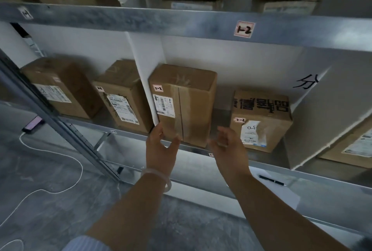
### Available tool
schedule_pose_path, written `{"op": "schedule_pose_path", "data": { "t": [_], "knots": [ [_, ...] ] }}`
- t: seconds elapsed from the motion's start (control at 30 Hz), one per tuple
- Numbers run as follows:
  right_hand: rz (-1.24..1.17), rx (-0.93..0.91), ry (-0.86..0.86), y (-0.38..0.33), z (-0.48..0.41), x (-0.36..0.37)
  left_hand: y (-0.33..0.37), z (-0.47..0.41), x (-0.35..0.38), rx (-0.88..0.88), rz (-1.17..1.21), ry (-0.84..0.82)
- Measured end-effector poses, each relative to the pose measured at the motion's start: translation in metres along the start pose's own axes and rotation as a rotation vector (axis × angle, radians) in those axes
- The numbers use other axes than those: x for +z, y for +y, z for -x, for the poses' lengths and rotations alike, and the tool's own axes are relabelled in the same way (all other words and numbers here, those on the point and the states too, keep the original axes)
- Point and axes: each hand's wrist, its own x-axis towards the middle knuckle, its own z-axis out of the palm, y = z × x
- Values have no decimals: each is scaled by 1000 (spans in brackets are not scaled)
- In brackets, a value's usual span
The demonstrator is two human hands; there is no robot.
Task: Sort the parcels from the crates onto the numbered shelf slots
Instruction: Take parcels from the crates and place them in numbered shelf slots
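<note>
Left hand (162, 142) rests with spread fingers and thumb against the lower left front corner of the upright parcel (187, 101). Right hand (226, 143) hovers just beside the lower right corner, fingers loosely curled, holding nothing. The parcel, tagged 2-2, stands on the shelf (271, 167) against a white divider (147, 65), near a second 2-2 box (261, 121).

Tall brown parcel (187, 105) stood upright on the middle shelf (221, 116), tagged 2-2, tape running down its front, a white label on the left face. Just right of it, across a gap, sat a squatter parcel (261, 121), also tagged 2-2, its black print upside down. Further left, two more labelled parcels (122, 93) (60, 87) stood side by side, angled.
</note>
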Motion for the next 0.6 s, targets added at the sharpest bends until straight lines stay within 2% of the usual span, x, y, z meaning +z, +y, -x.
{"op": "schedule_pose_path", "data": {
  "t": [0.2,0.33,0.6],
  "knots": [
    [40,18,-14,2,-28,42,-24,-13,-9,-13,-28,-109],
    [66,86,36,7,-42,54,-29,-26,-10,-24,-4,-194],
    [82,111,151,5,-42,58,-30,-31,-1,-43,17,-228]
  ]
}}
